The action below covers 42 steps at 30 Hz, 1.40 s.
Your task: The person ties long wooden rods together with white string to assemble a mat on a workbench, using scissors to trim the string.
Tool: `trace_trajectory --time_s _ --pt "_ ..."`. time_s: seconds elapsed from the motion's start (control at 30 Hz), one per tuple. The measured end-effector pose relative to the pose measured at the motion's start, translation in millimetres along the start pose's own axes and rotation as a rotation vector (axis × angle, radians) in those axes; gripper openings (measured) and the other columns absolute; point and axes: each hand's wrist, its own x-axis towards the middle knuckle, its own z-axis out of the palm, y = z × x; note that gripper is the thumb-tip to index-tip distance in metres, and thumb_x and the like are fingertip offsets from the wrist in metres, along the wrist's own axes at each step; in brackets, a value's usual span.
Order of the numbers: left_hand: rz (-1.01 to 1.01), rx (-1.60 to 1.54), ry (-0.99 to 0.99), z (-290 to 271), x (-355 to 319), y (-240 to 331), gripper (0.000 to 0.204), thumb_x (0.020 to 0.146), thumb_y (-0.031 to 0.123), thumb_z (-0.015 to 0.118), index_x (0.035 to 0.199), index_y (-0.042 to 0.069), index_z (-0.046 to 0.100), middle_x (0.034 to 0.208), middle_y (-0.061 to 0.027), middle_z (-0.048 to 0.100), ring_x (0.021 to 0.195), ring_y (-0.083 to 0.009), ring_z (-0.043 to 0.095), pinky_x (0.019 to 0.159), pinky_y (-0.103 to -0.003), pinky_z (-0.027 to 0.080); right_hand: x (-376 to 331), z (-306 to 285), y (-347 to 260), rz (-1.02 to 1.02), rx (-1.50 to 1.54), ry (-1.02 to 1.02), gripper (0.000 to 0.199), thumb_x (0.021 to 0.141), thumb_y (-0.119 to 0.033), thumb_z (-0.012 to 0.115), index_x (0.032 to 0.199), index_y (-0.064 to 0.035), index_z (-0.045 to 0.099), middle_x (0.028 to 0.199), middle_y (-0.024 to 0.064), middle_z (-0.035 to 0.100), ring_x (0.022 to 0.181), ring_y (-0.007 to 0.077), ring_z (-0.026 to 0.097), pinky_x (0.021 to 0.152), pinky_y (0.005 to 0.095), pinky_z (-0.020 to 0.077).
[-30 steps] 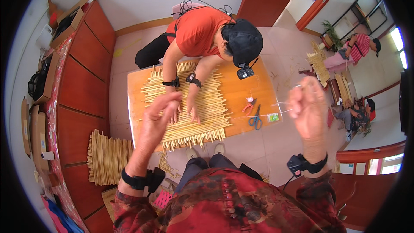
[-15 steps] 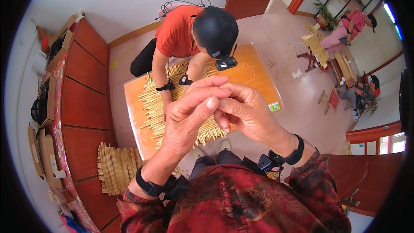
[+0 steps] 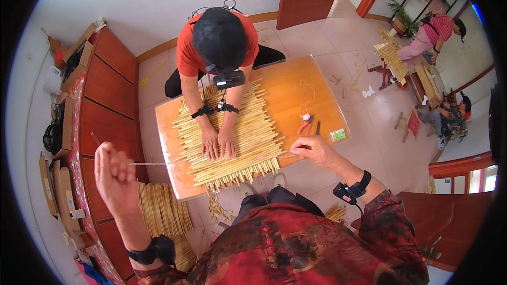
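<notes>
Left hand [image 3: 114, 182] curled round string [image 3: 150, 164], drawn taut toward the sticks [image 3: 251, 126]; right hand [image 3: 315, 151] pinching string just past their right edge; sticks lie on table [image 3: 285, 87], probably light, stiff, prone to roll; string likely limp, best gripped beyond both edges.

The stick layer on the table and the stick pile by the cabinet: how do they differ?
Sticks in the stick layer run roughly left to right; those in the stick pile run roughly up and down the picture. A co-worker's hands rest on the layer; none touch the pile. Both are yellowish sticks, side by side.
</notes>
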Motion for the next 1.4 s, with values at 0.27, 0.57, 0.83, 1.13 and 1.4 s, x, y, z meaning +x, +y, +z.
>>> trace_trajectory --time_s 0.27,0.57,0.83,1.13,1.4 --pt "0.096 -0.141 0.408 -183.6 -2.8 14.0 0.019 0.087 0.014 0.049 0.100 -0.001 0.050 0.057 0.0043 0.025 0.048 -0.0056 0.023 0.044 -0.020 0.025 -7.5 -42.1 45.7 -0.177 -0.411 0.094 0.010 0.078 -0.011 0.058 0.079 -0.0005 0.057 0.068 0.0072 0.055 0.061 0.0166 0.051 0.056 0.0274 0.0399" --pt "0.245 0.042 0.730 -242.4 -30.0 7.6 0.022 0.086 0.016 0.051 0.102 0.000 0.050 0.055 0.0039 0.028 0.048 -0.0058 0.030 0.047 -0.020 0.034 -14.3 -49.8 37.8 -0.112 -0.533 0.103 0.010 0.077 -0.012 0.059 0.079 -0.0025 0.057 0.074 0.0096 0.056 0.066 0.0229 0.054 0.059 0.0303 0.0427" --pt "-0.108 0.396 0.192 -37.8 -35.8 -68.6 0.027 0.084 0.027 0.054 0.096 0.003 0.058 0.048 0.0060 0.041 0.042 -0.0019 0.034 0.040 -0.018 0.029 9.2 5.2 -6.2 -0.451 -0.767 0.037 0.008 0.078 -0.014 0.056 0.081 -0.0066 0.055 0.078 0.0048 0.055 0.074 0.0211 0.056 0.062 0.0302 0.0459" --pt "-0.800 0.231 -0.527 108.2 -76.6 -141.3 0.015 0.083 0.014 0.056 0.093 0.003 0.058 0.050 0.0054 0.039 0.040 -0.0033 0.034 0.037 -0.019 0.029 7.4 50.9 -74.8 -0.654 -0.674 0.034 0.010 0.078 -0.012 0.055 0.085 -0.0060 0.052 0.079 0.0064 0.051 0.072 0.0233 0.055 0.060 0.0299 0.0461" --pt "-0.805 0.144 -0.551 111.7 -70.0 -148.4 0.008 0.082 0.009 0.056 0.076 0.004 0.056 0.049 0.0048 0.039 0.037 -0.0027 0.031 0.033 -0.018 0.023 -4.4 42.3 -60.0 -0.596 -0.584 0.134 0.011 0.079 -0.014 0.054 0.088 -0.0071 0.052 0.078 0.0068 0.052 0.070 0.0247 0.056 0.057 0.0320 0.0459"
